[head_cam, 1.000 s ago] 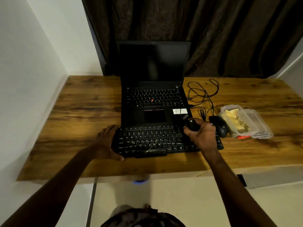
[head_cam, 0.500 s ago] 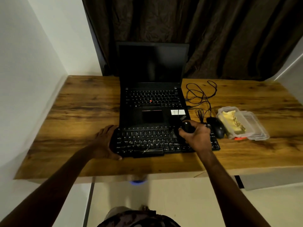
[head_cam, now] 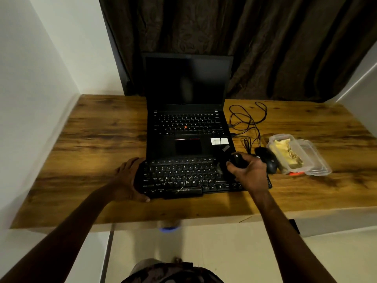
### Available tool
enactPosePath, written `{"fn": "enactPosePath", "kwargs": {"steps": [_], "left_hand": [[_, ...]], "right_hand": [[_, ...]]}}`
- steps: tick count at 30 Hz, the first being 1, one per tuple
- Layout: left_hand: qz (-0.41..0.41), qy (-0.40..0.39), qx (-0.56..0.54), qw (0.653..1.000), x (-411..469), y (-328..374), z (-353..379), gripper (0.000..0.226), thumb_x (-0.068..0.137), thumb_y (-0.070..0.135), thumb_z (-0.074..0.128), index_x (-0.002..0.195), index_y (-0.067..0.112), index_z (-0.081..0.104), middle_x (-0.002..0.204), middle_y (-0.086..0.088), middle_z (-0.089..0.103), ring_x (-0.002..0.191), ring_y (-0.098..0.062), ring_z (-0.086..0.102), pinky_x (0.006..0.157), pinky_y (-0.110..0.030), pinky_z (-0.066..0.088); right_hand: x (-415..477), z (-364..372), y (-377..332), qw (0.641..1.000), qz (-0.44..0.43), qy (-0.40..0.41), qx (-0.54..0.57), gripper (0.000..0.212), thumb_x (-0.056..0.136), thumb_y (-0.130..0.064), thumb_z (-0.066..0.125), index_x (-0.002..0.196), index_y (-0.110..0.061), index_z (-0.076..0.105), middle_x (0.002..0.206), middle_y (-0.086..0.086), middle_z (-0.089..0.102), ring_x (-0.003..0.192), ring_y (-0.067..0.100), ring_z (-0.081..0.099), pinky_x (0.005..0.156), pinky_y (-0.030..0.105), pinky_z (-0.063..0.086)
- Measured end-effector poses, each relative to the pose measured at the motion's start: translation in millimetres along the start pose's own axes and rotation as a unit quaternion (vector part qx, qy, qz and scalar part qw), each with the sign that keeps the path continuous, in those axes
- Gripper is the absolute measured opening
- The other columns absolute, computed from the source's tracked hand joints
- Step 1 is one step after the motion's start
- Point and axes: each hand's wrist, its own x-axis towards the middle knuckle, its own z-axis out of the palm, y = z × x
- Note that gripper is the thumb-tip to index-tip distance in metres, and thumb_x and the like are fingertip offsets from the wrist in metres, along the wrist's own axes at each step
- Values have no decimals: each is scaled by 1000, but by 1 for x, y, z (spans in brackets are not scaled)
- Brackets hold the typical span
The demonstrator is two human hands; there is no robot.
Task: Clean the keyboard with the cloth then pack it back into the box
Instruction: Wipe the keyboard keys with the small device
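Black on black here, so bear with me: barely anything has shifted in the last second. My left grip (head_cam: 130, 178) is still wrapped round the left end of the keyboard (head_cam: 183, 176), thumb at the near corner. My right grip (head_cam: 250, 173) is still clenched on a small glossy dark thing (head_cam: 237, 160) over the keyboard's right end, and it's maybe drifted a hair toward the keys. Honestly can't tell what that thing is: rounded, smooth, pale dot on top. The keyboard lies along the front edge of the bench (head_cam: 91, 139), about midway, its far edge right up against the open laptop (head_cam: 187, 127). What I take to be the cloth (head_cam: 283, 152), crumpled and yellow, is sitting in the clear plastic box (head_cam: 273, 138) toward the bench's right edge, with the lid (head_cam: 318, 162) off beside it. So I reckon the wiping hasn't properly begun. Texture-wise, the keyboard is matte hard plastic with raised keycaps and plenty of gaps for dust. The cloth looks soft and wrinkly, the box thin and see-through with rounded corners, and the bench is slick wood-grain. A rounded black mouse (head_cam: 269, 162) sits between my right grip and the box, with thin cable (head_cam: 244, 119) looped behind it.
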Motion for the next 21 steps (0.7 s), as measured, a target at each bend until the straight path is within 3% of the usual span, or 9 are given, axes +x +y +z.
{"fn": "enactPosePath", "kwargs": {"steps": [3, 5, 10, 14, 16, 21], "left_hand": [[-1, 6, -1, 1000, 0, -1, 2, 150, 31, 78, 75, 156, 27, 10, 159, -2, 15, 145, -26, 17, 116, -47, 15], [5, 12, 2, 1000, -1, -1, 3, 150, 30, 79, 74, 156, 26, 10, 159, -2, 16, 144, -26, 18, 116, -46, 15], [-1, 7, -2, 1000, 0, -1, 1, 150, 29, 79, 72, 155, 26, 11, 159, -3, 15, 145, -28, 17, 117, -45, 14], [1, 3, -15, 1000, 1, -3, 1, 150, 30, 79, 76, 155, 28, 10, 160, -1, 14, 146, -27, 15, 118, -46, 12], [6, 5, -25, 1000, 0, -3, 3, 150, 31, 80, 76, 155, 29, 10, 160, 0, 13, 146, -27, 14, 118, -47, 12], [14, 14, -34, 999, 0, -4, 3, 149, 31, 75, 78, 155, 26, 12, 158, 0, 16, 144, -25, 17, 116, -45, 12]], "right_hand": [[-2, -10, 1, 999, -10, 28, -27, 13, 78, -15, 80, 85, -23, 72, 77, -8, 72, 72, 8, 69, 62, 7, 50], [-9, -4, -7, 999, -18, 11, -28, 14, 78, -14, 79, 81, -25, 70, 73, -14, 69, 69, 2, 66, 61, 2, 45], [-23, 28, -18, 999, -31, -37, -7, 9, 79, -15, 78, 84, -20, 73, 80, -1, 72, 73, 12, 67, 64, 20, 57], [-17, 17, -13, 1000, 12, -11, 17, 20, 80, -17, 79, 95, -27, 71, 87, -7, 70, 80, 5, 67, 62, 5, 50], [-15, 6, -5, 1000, 14, 15, -12, 22, 80, -18, 80, 100, -20, 73, 88, -5, 72, 81, 6, 68, 62, 2, 48], [-20, 10, -16, 999, -8, 16, -34, 18, 80, -16, 79, 92, -26, 70, 82, -13, 69, 75, -5, 65, 61, 2, 46]]}}
